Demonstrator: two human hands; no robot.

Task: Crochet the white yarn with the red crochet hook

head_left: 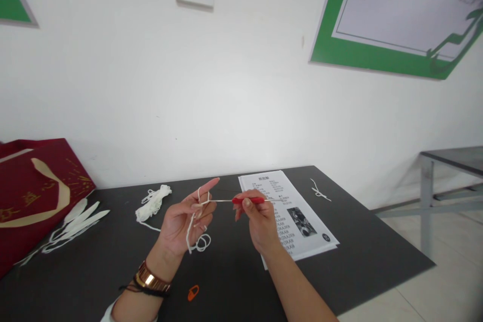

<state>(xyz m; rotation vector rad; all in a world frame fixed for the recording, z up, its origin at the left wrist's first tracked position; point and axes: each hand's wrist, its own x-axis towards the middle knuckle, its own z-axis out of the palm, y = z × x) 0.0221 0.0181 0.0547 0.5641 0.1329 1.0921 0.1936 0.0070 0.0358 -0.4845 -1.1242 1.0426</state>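
Note:
My left hand [190, 219] pinches white yarn [188, 234] between thumb and fingers, with its index finger stretched out and a strand looped around it. A tail of the yarn hangs below the palm in loose curls. My right hand [260, 221] grips a crochet hook [249, 200] by its red handle. The hook's thin metal shaft points left and meets the yarn at my left fingertips. Behind my left wrist lies a white yarn skein [153, 202], from which a strand runs toward my left hand. An orange stitch marker [193, 292] rests on the table near the front.
Printed sheets [309, 246] lie under and beyond my right hand on the dark table [362, 241]. A short white yarn scrap [320, 191] is at the right. White leaf-shaped pieces [81, 221] sit beside a dark red bag [45, 181] at the left. A white wall stands behind.

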